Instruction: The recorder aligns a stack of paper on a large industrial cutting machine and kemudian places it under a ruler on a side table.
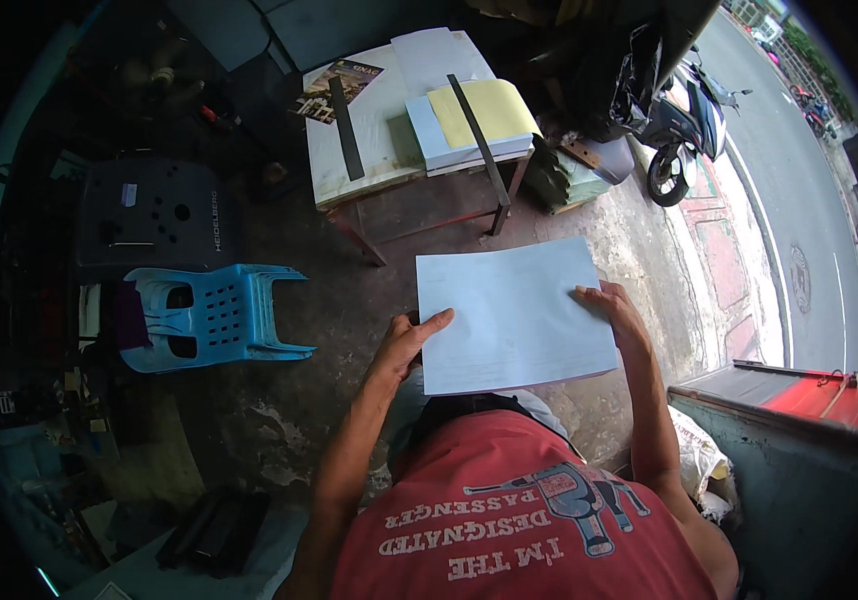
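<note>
A stack of white paper sheets (pixel 517 320) is held out level in front of my body. My left hand (pixel 417 338) grips its left edge, the thumb lying on the top sheet and the fingers hidden beneath. At the right edge my right hand (pixel 611 302) clasps the same stack, thumb on top as well. Faint print shows along the near part of the top sheet. Beyond the stack stands a small white-topped table (pixel 379 150). On it lies a paper pile (pixel 464 150) with a yellow sheet (pixel 499 110) over it.
Dark flat bars (pixel 346 130) cross the table beside a magazine (pixel 344 88). To the left are a blue plastic chair (pixel 224 310) and a dark machine (pixel 149 215). At the right, a motorcycle (pixel 684 130) stands by the road (pixel 799 180), and a low wall (pixel 779 470) is nearer.
</note>
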Tool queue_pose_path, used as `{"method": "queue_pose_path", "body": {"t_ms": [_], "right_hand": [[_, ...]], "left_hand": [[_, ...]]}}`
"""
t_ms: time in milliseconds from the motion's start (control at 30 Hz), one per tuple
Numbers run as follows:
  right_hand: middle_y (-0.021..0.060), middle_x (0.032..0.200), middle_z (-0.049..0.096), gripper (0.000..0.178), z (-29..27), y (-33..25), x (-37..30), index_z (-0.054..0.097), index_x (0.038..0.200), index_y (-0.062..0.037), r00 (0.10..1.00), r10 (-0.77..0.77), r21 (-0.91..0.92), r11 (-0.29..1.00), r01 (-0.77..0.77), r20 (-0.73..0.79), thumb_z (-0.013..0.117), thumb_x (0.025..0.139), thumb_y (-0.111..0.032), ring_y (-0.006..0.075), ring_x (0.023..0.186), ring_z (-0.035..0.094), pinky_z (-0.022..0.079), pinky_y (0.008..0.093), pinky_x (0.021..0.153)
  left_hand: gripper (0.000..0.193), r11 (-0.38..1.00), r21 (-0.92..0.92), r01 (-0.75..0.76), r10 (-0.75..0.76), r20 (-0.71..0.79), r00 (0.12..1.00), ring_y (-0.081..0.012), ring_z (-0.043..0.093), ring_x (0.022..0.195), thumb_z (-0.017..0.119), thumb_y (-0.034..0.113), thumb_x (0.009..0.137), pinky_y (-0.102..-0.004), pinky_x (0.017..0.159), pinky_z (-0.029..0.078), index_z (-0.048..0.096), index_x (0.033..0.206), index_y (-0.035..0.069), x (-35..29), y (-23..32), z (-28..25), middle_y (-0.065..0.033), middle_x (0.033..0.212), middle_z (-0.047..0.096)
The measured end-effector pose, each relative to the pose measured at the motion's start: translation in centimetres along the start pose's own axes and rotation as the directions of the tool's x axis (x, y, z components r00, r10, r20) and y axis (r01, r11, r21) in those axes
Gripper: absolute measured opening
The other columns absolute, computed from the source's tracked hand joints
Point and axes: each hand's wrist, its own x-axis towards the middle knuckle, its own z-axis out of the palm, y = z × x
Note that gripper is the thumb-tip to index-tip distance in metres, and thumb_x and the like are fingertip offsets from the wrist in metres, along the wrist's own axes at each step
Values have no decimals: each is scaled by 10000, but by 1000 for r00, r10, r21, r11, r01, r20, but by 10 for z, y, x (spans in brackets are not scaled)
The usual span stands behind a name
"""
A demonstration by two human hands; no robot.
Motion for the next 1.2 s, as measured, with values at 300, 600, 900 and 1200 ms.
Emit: {"method": "queue_pose_path", "body": {"t_ms": [300, 600, 900, 1200], "right_hand": [[42, 861, 686, 357, 28, -93, 120, 647, 1067, 22, 996, -15, -95, 995, 7, -84, 692, 874, -275, 89, 674, 632, 510, 235, 624], [49, 852, 680, 371, 26, -169, 296, 667, 1048, 18, 978, -197, -77, 976, 203, 74, 672, 883, -314, 95, 679, 627, 498, 227, 610], [180, 1214, 649, 490, 18, -189, 472, 609, 1311, -60, 775, -449, -191, 798, 572, 445, 496, 976, -399, 234, 1081, 647, 508, 344, 957], [203, 1188, 649, 551, 15, -155, 518, 601, 1323, -65, 768, -429, -119, 834, 539, 474, 544, 938, -454, 260, 990, 689, 540, 356, 901]], "left_hand": [[513, 990, 116, -84, 78, 53, 996, -191, 673, 874, 804, 380, 792, -315, 794, 517, 691, 1036, -58, 140, 86, -28, -138, 965, 712], [507, 979, 73, -189, 187, 38, 982, -183, 664, 902, 809, 343, 797, -295, 808, 517, 682, 1093, -48, 286, 198, -45, -124, 1009, 707], [741, 976, 67, -209, 213, -58, 975, -235, 681, 965, 845, 466, 726, -337, 850, 551, 619, 1172, -82, 390, 237, -69, -169, 1099, 677], [777, 978, 114, -175, 192, -160, 968, -254, 647, 1063, 837, 498, 722, -347, 920, 521, 613, 1197, -75, 414, 205, -57, -179, 1168, 652]]}}
